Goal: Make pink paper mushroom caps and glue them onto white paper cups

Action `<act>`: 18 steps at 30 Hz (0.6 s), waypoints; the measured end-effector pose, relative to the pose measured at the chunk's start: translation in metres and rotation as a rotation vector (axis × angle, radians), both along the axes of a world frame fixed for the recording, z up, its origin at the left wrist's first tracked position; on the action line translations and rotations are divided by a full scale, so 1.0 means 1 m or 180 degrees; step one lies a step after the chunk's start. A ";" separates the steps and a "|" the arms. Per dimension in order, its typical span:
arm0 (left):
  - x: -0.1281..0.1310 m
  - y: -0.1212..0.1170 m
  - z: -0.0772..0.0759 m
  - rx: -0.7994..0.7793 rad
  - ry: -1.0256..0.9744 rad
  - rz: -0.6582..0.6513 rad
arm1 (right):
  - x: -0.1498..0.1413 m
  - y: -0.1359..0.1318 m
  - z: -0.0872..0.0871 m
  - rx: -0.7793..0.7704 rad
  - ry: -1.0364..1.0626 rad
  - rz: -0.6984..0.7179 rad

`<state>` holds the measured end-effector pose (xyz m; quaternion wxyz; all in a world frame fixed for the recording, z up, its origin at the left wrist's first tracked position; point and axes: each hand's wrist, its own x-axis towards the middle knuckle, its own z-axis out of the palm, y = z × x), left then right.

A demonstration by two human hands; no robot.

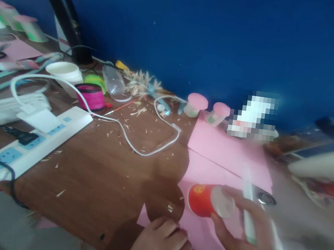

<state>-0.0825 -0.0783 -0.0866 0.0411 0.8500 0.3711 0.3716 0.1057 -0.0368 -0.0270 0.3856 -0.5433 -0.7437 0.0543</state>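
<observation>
A red paper cup (201, 199) lies on its side on a pink paper sheet (221, 157) at the near right of the brown table (101, 173). My right hand (244, 235) touches the cup's white base with its fingertips and holds a white pen-like stick with a green tip (248, 211). My left hand (162, 244) rests curled at the table's near edge on the corner of the pink paper, and I cannot make out anything in it.
A white power strip (37, 140) with a black plug and a white charger cable (139, 146) lies at left. Rolls of pink and green tape (92, 96), a white bowl (64, 71), a clear bottle (113, 80), small pink-topped cups (196, 104) and straw scraps line the blue wall.
</observation>
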 end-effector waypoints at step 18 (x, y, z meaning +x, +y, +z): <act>-0.007 0.098 0.082 -0.2624 -0.0319 -0.0796 | -0.006 0.000 0.005 0.0071 -0.0081 0.0057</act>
